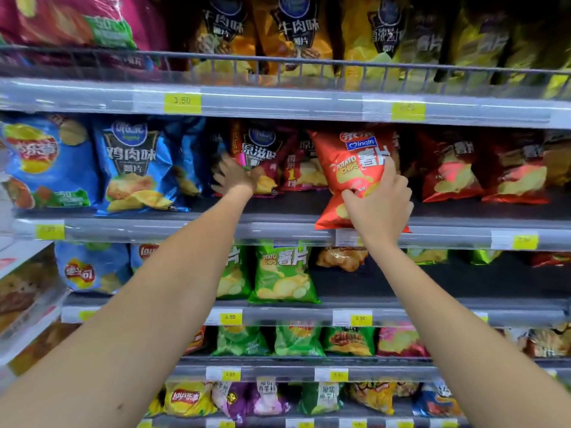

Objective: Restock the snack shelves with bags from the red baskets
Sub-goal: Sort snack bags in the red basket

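Observation:
My right hand (381,202) grips a red potato-chip bag (349,162) by its lower right side; the bag stands upright at the front edge of the second shelf (278,228), its bottom corner overhanging the price rail. My left hand (234,177) reaches deeper into the same shelf with fingers spread, pressed against the purple-and-red bags (262,149) standing there. It holds nothing. No red basket is in view.
Blue chip bags (133,165) fill the shelf's left side, more red bags (482,168) its right. A dark gap lies behind the held bag. Green bags (282,273) stand on the shelf below, orange and yellow bags (296,32) behind a wire rail above.

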Tool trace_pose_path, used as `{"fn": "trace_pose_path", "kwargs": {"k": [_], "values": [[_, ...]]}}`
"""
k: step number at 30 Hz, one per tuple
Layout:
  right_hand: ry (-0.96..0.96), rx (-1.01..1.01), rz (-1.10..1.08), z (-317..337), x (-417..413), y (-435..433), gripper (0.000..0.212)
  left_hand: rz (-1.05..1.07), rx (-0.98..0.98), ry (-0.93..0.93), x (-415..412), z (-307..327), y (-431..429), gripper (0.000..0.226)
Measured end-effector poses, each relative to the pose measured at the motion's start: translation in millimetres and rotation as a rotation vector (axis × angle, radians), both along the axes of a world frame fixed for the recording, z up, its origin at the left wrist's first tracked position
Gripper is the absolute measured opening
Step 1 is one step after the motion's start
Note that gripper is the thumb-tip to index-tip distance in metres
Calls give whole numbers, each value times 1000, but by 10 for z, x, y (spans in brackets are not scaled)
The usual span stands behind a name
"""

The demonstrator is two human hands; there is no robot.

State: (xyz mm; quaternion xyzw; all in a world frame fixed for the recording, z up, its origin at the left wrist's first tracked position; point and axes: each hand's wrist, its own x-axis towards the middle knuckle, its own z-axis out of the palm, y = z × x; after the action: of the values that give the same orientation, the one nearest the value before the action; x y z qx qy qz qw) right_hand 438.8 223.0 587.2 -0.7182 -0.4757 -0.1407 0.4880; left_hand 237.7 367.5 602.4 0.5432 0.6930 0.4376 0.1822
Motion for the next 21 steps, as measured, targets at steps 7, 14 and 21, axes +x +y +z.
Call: {"fn": "trace_pose_path", "kwargs": {"k": [7, 14, 21], "values": [[53, 20, 0, -19, -142, -97, 88, -3, -25, -26, -74, -7, -312, 112], [146, 4, -48, -35, -234, -407, 88, -295, 195, -10, 386, -41, -975, 89], [169, 14, -115, -106, 61, -681, 90, -714, 142, -227, 962, -76, -1398, 64]]}}
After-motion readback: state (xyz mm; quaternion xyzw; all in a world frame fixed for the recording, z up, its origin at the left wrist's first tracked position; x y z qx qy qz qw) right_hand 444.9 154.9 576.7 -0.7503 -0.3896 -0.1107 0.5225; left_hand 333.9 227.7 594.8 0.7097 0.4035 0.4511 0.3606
